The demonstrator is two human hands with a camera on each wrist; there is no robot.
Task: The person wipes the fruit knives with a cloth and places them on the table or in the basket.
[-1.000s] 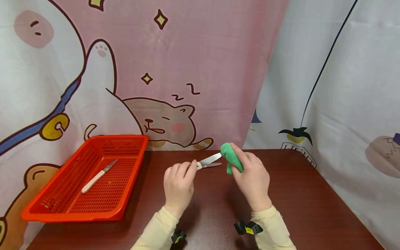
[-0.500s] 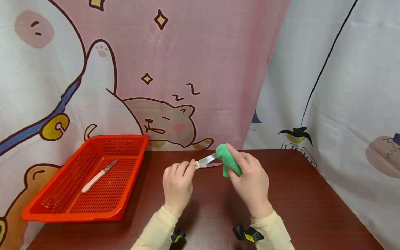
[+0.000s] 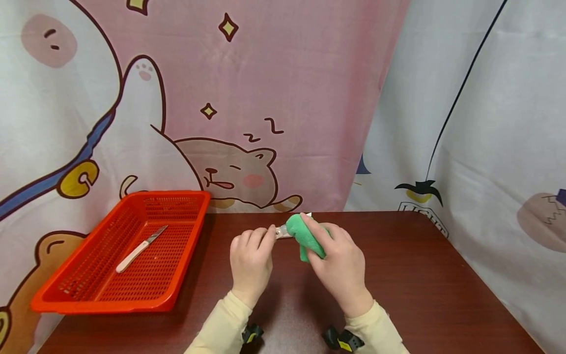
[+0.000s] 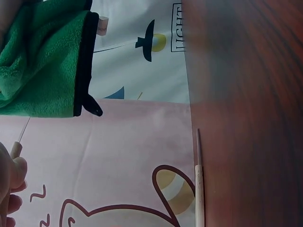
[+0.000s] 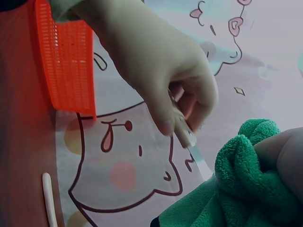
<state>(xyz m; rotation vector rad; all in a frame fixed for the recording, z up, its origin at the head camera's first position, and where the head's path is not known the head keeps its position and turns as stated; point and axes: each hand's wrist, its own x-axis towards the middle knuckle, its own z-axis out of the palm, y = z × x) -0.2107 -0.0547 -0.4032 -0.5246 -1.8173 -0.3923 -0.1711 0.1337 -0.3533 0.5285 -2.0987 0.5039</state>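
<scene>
A: Which way did the knife (image 5: pixel 186 136) lie from the fingers?

B: Its handle sat in the left hand (image 3: pixel 251 263), those fingers curled round it, and its long axis ran out towards the person's right, slanting slightly away. The right hand (image 3: pixel 338 263) was across that line, gripping a folded green cloth (image 3: pixel 302 235).

A: So which hand was nearer the blade (image 5: pixel 201 163)?

B: The right, I'd judge, with cloth between its fingers and the metal. The cloth hid most of the blade; a short bare stretch showed beside the handle, and a pale sliver past the right index finger was probably the tip.

A: Then the left hand fixed the axis, and any slide of the cloth turned on following it?

B: That was my reading: inward lay the handle, outward the point. Whether the cloth wrapped both faces I couldn't tell.

A: Anything close by?

B: A second knife (image 4: pixel 199 198) lay on the bench (image 3: pixel 420 275) beyond the hands, and a third knife (image 3: pixel 139 250) in the red basket (image 3: pixel 101 308) to the left.
</scene>
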